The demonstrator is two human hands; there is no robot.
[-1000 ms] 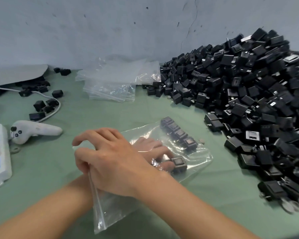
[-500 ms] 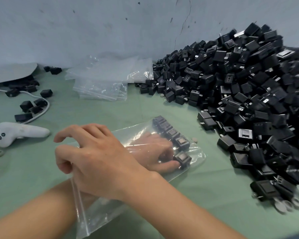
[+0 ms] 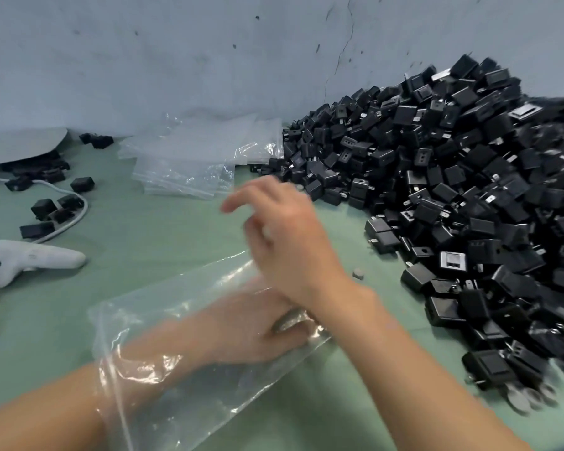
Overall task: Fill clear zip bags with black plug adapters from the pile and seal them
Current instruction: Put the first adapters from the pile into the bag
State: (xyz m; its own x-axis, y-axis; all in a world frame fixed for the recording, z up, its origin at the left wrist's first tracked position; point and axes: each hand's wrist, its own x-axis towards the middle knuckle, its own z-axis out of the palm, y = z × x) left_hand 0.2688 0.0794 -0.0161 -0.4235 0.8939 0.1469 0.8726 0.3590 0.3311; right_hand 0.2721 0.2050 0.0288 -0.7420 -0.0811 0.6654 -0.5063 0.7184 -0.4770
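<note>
Green tabletop (image 3: 163, 242); left hand (image 3: 241, 323) inside zip bag (image 3: 150, 304) to hold it wide, grip unclear; right fingers (image 3: 251, 198) loose, empty, near pile (image 3: 453, 190).

This looks like a small packing workshop, not a home. On the right side of the frame, a very large pile of black plug adapters (image 3: 453, 196), all of one kind, lies loose against the wall (image 3: 144, 60). In the upper middle, a stack of clear zip bags (image 3: 189, 164) lies flat on the plain green surface (image 3: 150, 236). The wall is bare and grey-blue, with a long crack (image 3: 342, 43) and dark marks. On the left are a few loose adapters (image 3: 46, 209), a white cable (image 3: 75, 219) and a white controller (image 3: 30, 260).
</note>
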